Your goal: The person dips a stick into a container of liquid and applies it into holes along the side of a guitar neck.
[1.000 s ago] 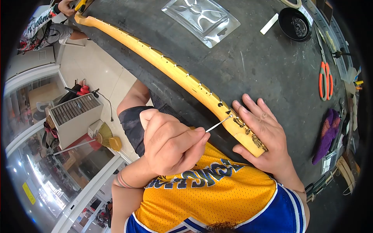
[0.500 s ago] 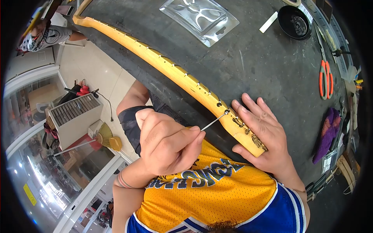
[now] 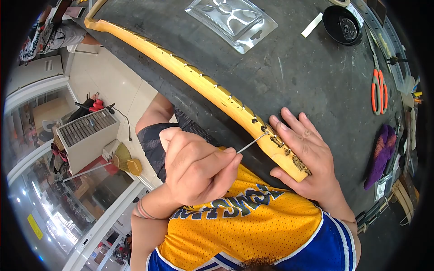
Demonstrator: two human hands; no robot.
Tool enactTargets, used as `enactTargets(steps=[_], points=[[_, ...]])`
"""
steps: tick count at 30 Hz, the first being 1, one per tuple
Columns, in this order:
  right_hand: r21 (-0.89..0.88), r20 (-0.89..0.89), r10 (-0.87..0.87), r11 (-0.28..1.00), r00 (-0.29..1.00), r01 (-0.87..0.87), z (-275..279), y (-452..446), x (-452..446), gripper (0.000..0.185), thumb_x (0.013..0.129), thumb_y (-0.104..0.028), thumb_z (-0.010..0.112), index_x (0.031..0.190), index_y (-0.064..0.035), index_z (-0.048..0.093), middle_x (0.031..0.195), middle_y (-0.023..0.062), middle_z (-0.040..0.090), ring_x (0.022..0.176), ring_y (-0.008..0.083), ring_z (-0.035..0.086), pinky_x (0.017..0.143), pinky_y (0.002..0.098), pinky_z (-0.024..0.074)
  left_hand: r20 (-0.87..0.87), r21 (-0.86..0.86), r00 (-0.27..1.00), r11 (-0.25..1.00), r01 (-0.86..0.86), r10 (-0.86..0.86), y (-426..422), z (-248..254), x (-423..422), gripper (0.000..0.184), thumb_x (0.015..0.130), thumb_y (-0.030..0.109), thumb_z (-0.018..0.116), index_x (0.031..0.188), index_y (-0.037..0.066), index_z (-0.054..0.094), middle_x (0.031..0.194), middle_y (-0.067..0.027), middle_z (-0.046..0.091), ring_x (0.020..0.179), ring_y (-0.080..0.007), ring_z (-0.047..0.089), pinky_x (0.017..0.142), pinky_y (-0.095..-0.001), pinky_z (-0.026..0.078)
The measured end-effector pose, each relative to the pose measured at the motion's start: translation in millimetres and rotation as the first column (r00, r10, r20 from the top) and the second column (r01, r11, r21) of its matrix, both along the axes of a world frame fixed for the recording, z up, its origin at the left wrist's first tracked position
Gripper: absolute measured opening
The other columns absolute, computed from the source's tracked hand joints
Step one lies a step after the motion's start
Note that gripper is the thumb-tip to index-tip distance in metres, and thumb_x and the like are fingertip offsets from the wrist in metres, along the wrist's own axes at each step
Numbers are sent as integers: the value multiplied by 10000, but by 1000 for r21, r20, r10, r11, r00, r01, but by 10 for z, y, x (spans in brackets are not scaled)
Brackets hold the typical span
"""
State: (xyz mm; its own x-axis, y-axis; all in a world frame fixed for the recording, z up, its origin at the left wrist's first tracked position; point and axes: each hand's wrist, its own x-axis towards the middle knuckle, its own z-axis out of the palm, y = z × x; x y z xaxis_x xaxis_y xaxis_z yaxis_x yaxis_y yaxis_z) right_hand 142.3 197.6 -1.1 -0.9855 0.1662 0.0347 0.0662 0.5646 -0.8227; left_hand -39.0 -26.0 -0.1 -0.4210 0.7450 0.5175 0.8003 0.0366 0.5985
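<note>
A yellow wooden guitar neck [image 3: 199, 81] lies on its side on the dark table, fret ends along its edge. Dark marks and blotches [image 3: 296, 162] cover the wood near its heel. My left hand [image 3: 199, 165] is closed in a pinch on a thin metal rod [image 3: 248, 145]. The rod's tip touches the neck beside a dark spot; the rest of the rod is hidden in my fist. My right hand [image 3: 305, 151] holds the heel, thumb on the near side, palm against the far side, fingers stretched over the table.
A clear plastic blister pack [image 3: 235, 25] lies beyond the neck. Farther right are a white strip [image 3: 312, 25], a black bowl [image 3: 342, 25], orange-handled scissors [image 3: 379, 92] and a purple cloth [image 3: 380, 156]. Another person [image 3: 58, 36] is at the far left.
The rod's tip has shifted slightly right and down along the neck, and the dark blob on it no longer shows there. My left hand moved slightly right; my right hand stays put.
</note>
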Motion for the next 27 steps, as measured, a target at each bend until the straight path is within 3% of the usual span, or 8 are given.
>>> enactTargets(steps=[27], points=[[9,11,-1,1000,1000,1,4,-11,0,871,843,-255,996,1626,-79,658,1597,145,723,1588,391,589,1353,588,382,-5,16,1000,1000,-14,14,-12,-64,-45,379,780,-42,937,1094,65,753,844,-18,681,732,-237,596,780,-406,361]])
